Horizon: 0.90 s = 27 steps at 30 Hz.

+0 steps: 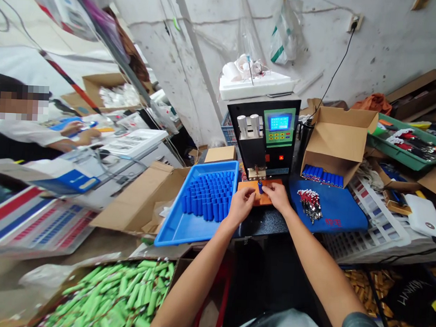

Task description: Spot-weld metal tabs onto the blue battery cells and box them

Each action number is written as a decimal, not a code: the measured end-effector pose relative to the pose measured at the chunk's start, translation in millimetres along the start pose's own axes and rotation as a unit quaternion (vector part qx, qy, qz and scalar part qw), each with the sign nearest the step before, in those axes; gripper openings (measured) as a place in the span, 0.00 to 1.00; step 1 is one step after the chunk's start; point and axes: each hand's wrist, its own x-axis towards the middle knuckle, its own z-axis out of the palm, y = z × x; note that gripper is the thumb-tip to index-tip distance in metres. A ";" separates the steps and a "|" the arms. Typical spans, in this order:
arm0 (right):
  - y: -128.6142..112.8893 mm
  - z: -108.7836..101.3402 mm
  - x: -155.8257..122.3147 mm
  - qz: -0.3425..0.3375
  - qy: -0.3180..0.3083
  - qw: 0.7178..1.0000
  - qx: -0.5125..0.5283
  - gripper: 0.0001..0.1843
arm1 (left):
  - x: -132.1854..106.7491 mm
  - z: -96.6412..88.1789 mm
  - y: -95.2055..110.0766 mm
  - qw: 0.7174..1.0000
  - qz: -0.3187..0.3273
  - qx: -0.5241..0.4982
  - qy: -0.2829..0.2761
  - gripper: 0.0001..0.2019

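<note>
A small blue cylindrical battery cell stands upright at the orange block, under the electrodes of a black spot welder. My right hand has its thumb and fingers closed on the cell from the right. Just left of the cell, my left hand is curled with its fingertips pinched together; what they hold, if anything, is hidden. Many more blue cells stand in a blue tray to the left. Red and white wire leads with metal ends lie in a pile on a blue mat to the right.
An open cardboard box with a row of blue cells stands behind the mat. Green wrapped cells fill a box at lower left. A green bin is at far right. A co-worker handles something at the left.
</note>
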 end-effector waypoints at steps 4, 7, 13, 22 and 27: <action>1.6 0.8 0.6 0.004 0.012 1.000 0.005 0.16 | -13.1 5.2 -0.9 0.999 0.007 0.043 -0.018 0.10; 2.6 0.4 1.0 -0.001 0.009 1.000 0.010 0.16 | -14.2 16.1 -6.5 1.000 -0.003 0.010 -0.014 0.11; 3.0 -3.2 0.2 -0.001 -0.013 1.000 0.013 0.18 | -12.9 23.6 -14.6 0.997 -0.028 -0.054 -0.036 0.08; 2.8 -5.9 -1.6 0.005 -0.022 0.999 0.035 0.20 | -13.1 18.3 -12.3 0.994 -0.069 -0.084 -0.021 0.09; 1.7 -10.1 -1.8 0.003 -0.098 0.995 0.031 0.17 | -7.3 13.6 -2.7 0.998 -0.051 -0.025 -0.011 0.08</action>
